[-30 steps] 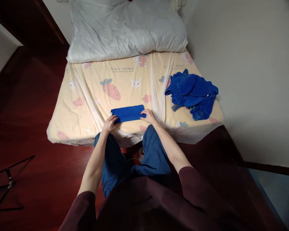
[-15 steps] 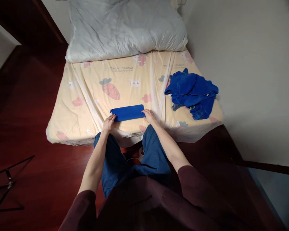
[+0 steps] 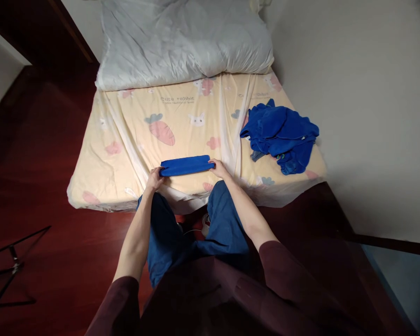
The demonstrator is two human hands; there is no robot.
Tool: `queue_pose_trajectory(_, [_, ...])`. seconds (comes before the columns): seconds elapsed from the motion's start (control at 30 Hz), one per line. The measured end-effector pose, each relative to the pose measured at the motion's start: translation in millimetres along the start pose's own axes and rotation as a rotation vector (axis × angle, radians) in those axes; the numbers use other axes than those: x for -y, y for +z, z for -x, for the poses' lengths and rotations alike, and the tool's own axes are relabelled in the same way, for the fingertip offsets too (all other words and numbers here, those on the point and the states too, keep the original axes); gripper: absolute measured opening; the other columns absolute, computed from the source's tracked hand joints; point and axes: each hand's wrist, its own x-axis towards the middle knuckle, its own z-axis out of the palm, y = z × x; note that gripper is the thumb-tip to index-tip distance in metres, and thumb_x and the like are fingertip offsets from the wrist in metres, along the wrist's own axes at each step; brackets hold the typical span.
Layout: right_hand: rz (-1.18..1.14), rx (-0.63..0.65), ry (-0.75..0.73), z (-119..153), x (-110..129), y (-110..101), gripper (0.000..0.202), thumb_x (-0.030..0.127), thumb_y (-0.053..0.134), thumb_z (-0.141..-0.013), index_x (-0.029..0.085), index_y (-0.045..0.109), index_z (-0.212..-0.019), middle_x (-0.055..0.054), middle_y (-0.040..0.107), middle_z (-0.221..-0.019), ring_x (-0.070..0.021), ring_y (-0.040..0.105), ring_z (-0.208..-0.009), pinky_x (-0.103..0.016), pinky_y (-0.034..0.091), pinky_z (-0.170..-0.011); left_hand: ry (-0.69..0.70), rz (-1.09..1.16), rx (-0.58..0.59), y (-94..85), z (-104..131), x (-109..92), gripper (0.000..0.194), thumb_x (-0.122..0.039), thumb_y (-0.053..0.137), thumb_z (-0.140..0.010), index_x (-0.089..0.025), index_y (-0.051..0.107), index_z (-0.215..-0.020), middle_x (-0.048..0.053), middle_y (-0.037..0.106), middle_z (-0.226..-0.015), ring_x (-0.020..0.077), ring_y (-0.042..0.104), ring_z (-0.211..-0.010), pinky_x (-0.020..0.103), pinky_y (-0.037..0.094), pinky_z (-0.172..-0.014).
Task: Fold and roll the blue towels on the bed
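Note:
A blue cloth (image 3: 186, 165), folded into a narrow strip, lies across the front part of the bed. My left hand (image 3: 155, 178) grips its left end with the fingers closed on the fabric. At the opposite end, my right hand (image 3: 217, 168) pinches the right corner between thumb and fingers. What kind of cloth item this is cannot be made out. To the right, a crumpled heap of blue fabric (image 3: 280, 133) rests on the bed, apart from both hands.
The bed (image 3: 126, 123) has a yellow sheet with carrots and rabbits under thin translucent covering. A pale grey quilt (image 3: 185, 44) lies at its far end. A wall (image 3: 364, 116) rises on the right. Black metal legs (image 3: 14, 268) stand on the dark red floor at left.
The blue cloth's strip has become narrower, its near edge now turned up and over. Both hands have shifted slightly outward to grip its two ends.

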Motion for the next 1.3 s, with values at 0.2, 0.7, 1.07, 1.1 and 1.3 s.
queue_pose_trajectory(0.2, [-0.029, -0.055, 0.097, -4.1, -5.7, 3.6, 0.031, 0.032, 0.063, -0.090, 0.017, 0.067, -0.116, -0.007, 0.076, -0.097, -0.0210, 0.072, -0.088, -0.035, 0.060, -0.086, -0.155, 0.099, -0.088, -1.1, 0.6, -1.4, 0.044, -0.040, 0.059, -0.091, -0.016, 0.063, -0.127, 0.014, 0.072, -0.104, 0.0309, 0.069, -0.104, 0.046, 0.056, -0.098])
queue_pose_trajectory(0.7, [0.061, -0.098, 0.191, -4.1, -4.4, 1.8, 0.032, 0.036, 0.066, -0.096, 0.021, 0.066, -0.124, -0.008, 0.079, -0.108, -0.0229, 0.075, -0.105, -0.039, 0.057, -0.101, -0.272, 0.089, -0.058, -4.6, 1.4, -6.6, 0.048, -0.046, 0.051, -0.097, -0.016, 0.061, -0.133, 0.007, 0.072, -0.078, 0.0273, 0.071, -0.084, 0.037, 0.055, -0.086])
queue_pose_trajectory(1.07, [0.168, -0.060, 0.257, -1.4, 5.8, -0.6, 0.026, 0.038, 0.068, -0.097, 0.023, 0.068, -0.119, -0.009, 0.078, -0.116, -0.0265, 0.073, -0.112, -0.041, 0.057, -0.101, -0.322, 0.044, -0.048, 1.3, -3.4, 0.5, 0.043, -0.045, 0.054, -0.096, -0.019, 0.067, -0.128, 0.011, 0.077, -0.089, 0.0308, 0.073, -0.098, 0.041, 0.054, -0.091])
queue_pose_trajectory(1.1, [0.185, -0.058, 0.264, -0.6, 7.5, -0.8, 0.026, 0.038, 0.068, -0.097, 0.023, 0.068, -0.118, -0.009, 0.078, -0.117, -0.0271, 0.072, -0.112, -0.042, 0.056, -0.100, -0.334, 0.031, -0.038, 2.0, -3.6, 0.5, 0.043, -0.045, 0.053, -0.097, -0.019, 0.067, -0.128, 0.012, 0.077, -0.091, 0.0314, 0.072, -0.098, 0.042, 0.054, -0.092])
queue_pose_trajectory(1.3, [0.253, -0.149, 0.217, 5.8, 19.1, -5.7, 0.024, 0.033, 0.069, -0.093, 0.022, 0.068, -0.114, -0.009, 0.075, -0.108, -0.0270, 0.068, -0.106, -0.041, 0.055, -0.099, -0.161, -0.133, -0.193, -0.4, 1.7, -7.7, 0.040, -0.043, 0.056, -0.097, -0.017, 0.067, -0.125, 0.018, 0.069, -0.113, 0.0346, 0.065, -0.113, 0.047, 0.050, -0.103])
